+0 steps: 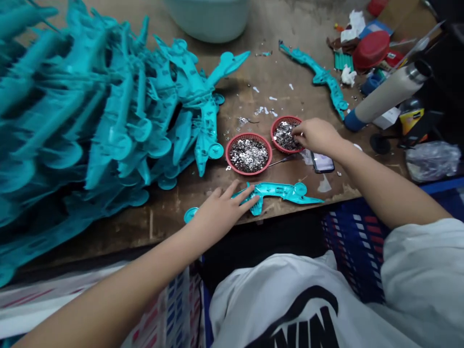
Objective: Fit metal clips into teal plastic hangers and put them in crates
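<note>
My left hand (221, 209) lies with fingers spread on a teal plastic part (279, 190) at the table's front edge, pressing lightly over its left end. The part is long and angled, with a round disc near its right end. My right hand (317, 137) reaches into the right red basket (286, 121), which holds small metal pieces. Its thumb and fingertips are pinched together there; whatever is between them is too small to make out. Left of it stands a second red basket (248, 153), heaped with small shiny metal pieces.
A large pile of teal plastic parts (119, 106) covers the left side. Another teal part (319, 75) lies at the back right, near a bottle (387, 94). A phone (323, 163) and a thin tool (282, 160) lie by the baskets. A pale tub (210, 19) stands behind.
</note>
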{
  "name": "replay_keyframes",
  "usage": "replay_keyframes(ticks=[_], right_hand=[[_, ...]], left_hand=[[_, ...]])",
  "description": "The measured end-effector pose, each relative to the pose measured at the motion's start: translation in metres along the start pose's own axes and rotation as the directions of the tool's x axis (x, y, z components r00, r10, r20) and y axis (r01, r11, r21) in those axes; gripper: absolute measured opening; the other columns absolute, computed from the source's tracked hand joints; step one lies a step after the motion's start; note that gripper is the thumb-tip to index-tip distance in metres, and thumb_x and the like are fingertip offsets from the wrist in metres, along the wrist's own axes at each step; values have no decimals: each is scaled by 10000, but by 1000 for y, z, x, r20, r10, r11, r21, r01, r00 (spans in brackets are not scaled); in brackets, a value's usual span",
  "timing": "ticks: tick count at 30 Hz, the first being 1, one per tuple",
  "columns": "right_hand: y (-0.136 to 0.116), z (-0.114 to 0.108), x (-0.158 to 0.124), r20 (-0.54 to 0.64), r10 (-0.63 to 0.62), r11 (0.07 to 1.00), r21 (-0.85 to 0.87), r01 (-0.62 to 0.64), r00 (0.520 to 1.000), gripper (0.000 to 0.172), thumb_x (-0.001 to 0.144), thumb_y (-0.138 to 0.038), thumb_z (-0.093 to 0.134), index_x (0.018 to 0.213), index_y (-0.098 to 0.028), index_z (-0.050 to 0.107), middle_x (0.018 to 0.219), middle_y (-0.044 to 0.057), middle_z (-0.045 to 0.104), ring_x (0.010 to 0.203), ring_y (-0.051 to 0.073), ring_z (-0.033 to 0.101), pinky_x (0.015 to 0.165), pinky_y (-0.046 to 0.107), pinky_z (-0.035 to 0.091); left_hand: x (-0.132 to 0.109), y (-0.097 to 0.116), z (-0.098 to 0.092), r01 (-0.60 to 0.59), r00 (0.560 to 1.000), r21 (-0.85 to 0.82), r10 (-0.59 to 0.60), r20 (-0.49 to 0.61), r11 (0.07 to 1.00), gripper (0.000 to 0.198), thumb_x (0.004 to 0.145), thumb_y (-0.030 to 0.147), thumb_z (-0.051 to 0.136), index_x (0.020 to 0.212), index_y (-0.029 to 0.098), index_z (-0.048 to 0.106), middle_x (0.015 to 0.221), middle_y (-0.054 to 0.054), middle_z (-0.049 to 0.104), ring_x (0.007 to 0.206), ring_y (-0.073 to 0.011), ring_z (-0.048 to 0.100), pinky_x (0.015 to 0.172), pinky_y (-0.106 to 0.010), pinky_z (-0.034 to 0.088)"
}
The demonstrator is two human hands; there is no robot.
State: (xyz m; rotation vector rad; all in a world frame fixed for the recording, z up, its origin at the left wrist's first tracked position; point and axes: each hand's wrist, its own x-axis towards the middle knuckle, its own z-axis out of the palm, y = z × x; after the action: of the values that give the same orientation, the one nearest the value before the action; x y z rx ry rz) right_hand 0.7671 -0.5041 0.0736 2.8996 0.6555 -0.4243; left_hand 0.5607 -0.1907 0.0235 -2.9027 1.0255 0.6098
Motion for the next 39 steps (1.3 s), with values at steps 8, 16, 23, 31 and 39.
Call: replay_keyframes(ticks=[8, 16, 23, 31, 39], right_hand=[[15, 30, 18, 45, -41, 999, -12, 42, 998, 390, 1170, -248, 669, 1417, -227, 971, 1419, 182, 930, 1367, 450, 824, 1053, 531, 651], [37, 40, 32, -85, -130, 990, 38, 133, 988, 462, 1235, -421, 566, 1430, -248, 947, 1455, 206, 860, 1447, 464, 727, 1263, 598, 625], [36, 30, 29, -26, -114, 993, 37, 115, 993, 408, 1224, -428, 629, 1428, -248, 933, 1532, 209, 832, 1456, 470, 729, 1292, 606, 609], [21, 29, 22, 13, -90, 996, 10, 90, 996, 360, 1215, -373, 634, 1382, -229, 918, 1664, 205, 743, 1595, 534, 597, 1331, 716, 519], [28, 35, 26, -19, -178, 984, 11, 178, 984, 411, 1207, -311, 573, 1398, -179, 912, 1604, 237, 772, 1614, 534, 581, 1322, 729, 510]], left_hand=[[-3, -14, -1, 5, 1000, -49, -5, 16, 999, 884, 1107, -28, 516, 1858, 382, 740, 2000, -57, 597, 1742, -468, 719, 1202, -636, 744], [-10, -36, 20, -53, 984, -192, 19, -177, 980, 745, 1121, 134, 590, 1784, 396, 807, 1947, -95, 682, 1795, -505, 658, 1420, -799, 604], [2, -38, 33, -174, 978, -234, 140, -153, 957, 723, 1125, 206, 582, 1801, 348, 794, 1968, -84, 652, 1901, -470, 536, 1485, -807, 563], [6, -48, 41, -209, 972, -256, 172, -158, 944, 587, 1180, 378, 649, 1734, 355, 842, 1900, -118, 726, 1813, -472, 657, 1466, -756, 605], [5, -48, 30, -184, 981, -242, 162, -107, 953, 561, 1228, 432, 659, 1767, 396, 810, 1930, -109, 704, 1829, -447, 641, 1455, -691, 630]])
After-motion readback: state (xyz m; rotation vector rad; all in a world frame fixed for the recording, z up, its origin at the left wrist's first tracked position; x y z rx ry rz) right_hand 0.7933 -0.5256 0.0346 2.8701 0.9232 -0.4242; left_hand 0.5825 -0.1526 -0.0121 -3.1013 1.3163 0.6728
